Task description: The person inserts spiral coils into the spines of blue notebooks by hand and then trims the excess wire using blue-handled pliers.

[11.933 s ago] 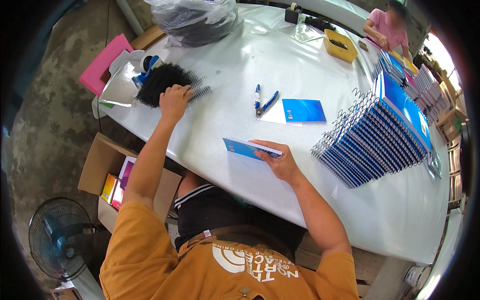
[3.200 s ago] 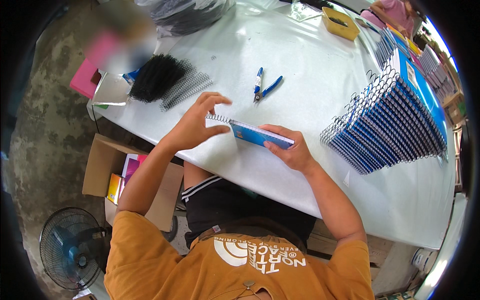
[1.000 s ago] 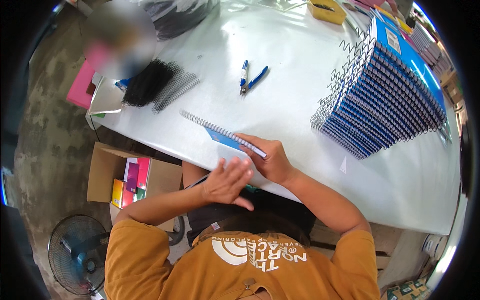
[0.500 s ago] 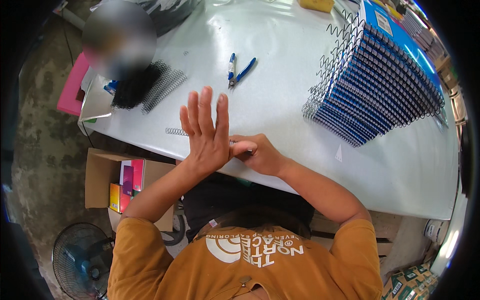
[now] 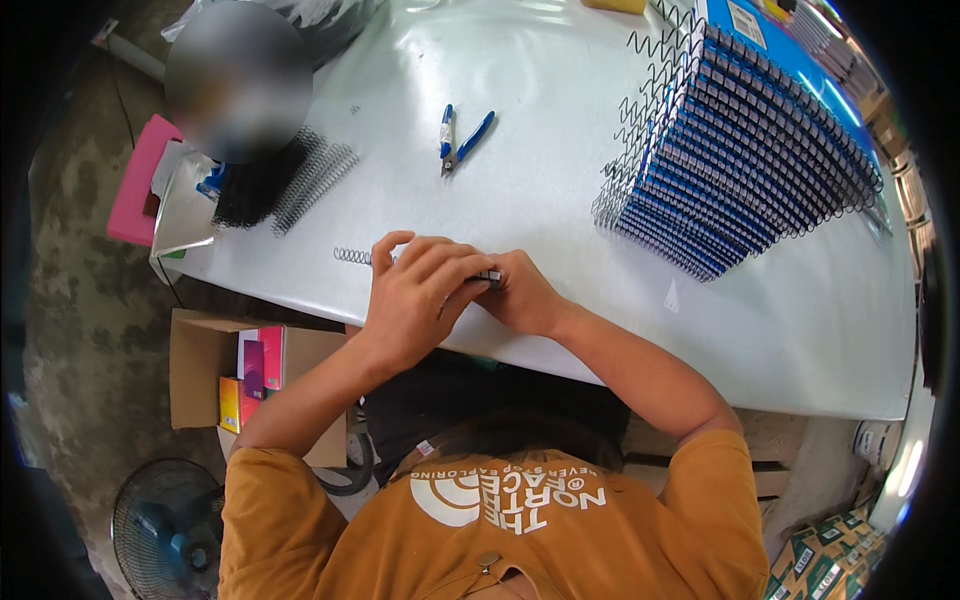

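Both hands in close, and the right hand (image 5: 524, 294) has a curled, narrow grip on a notebook (image 5: 487, 277), just a sliver of its edge showing between the hands. The left hand (image 5: 412, 292) arches over the same piece, fingers bent, thumb reaching across; whether it pinches or merely touches, I can't tell. Out past those left fingers pokes a wire coil (image 5: 351, 256), its free end bare above the near edge of the bench (image 5: 545, 205).

This one looks light, fairly stiff as a block, smooth-covered and perhaps a touch slippery. Best hold, I'd judge: flat across both covers, clear of the spine. The coil looks springy and easily bent, so light fingertips there, no squeezing!

Further out, blue-handled cutters (image 5: 450, 162) lie splayed; left of them, grey coils (image 5: 316, 182) beside a black heap of coils (image 5: 254, 188). Over right, a tall stack of spiral notebooks (image 5: 745, 165) leans.
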A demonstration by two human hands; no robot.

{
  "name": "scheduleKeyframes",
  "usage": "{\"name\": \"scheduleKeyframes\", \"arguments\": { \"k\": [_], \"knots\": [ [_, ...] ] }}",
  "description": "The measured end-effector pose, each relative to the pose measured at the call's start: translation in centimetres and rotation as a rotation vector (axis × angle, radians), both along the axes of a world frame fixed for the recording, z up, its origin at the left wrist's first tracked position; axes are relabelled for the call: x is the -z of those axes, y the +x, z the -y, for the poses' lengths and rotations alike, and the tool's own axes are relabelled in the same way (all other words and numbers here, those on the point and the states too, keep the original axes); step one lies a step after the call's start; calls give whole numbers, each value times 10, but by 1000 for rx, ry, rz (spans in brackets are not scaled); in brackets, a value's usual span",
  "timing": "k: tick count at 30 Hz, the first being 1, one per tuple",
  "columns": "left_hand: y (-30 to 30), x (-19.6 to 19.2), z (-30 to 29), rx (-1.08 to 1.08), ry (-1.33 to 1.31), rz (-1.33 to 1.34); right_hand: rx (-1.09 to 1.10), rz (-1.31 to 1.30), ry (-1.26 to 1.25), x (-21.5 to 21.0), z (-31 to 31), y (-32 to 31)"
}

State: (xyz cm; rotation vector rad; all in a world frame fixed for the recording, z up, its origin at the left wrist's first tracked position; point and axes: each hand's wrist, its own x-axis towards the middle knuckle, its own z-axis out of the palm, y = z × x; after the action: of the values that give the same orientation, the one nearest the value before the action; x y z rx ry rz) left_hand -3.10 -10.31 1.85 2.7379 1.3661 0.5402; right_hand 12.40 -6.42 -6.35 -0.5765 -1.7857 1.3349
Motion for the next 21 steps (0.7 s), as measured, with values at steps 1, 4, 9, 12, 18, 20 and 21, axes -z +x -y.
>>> {"name": "scheduleKeyframes", "arguments": {
  "k": [1,4,9,12,18,20,21],
  "knots": [
    [1,-5,-2,-26,-29,39,-21,-13,-19,-2,-1,0],
    [10,-19,-7,-63,-50,93,-9,50,3,9,-5,-1],
    [11,-36,-15,-22,-231,-61,3,99,-50,-1,-3,-2],
    [21,-34,-16,-30,-144,89,2,117,9,4,-4,-1],
    [14,-27,-16,45,-128,19,47,176,-34,8,-3,-3],
    [15,-28,-16,54,-69,-7,51,210,-66,5,-3,-3],
    [15,-28,-17,60,-38,-19,53,217,-79,-1,-2,-2]
  ]
}}
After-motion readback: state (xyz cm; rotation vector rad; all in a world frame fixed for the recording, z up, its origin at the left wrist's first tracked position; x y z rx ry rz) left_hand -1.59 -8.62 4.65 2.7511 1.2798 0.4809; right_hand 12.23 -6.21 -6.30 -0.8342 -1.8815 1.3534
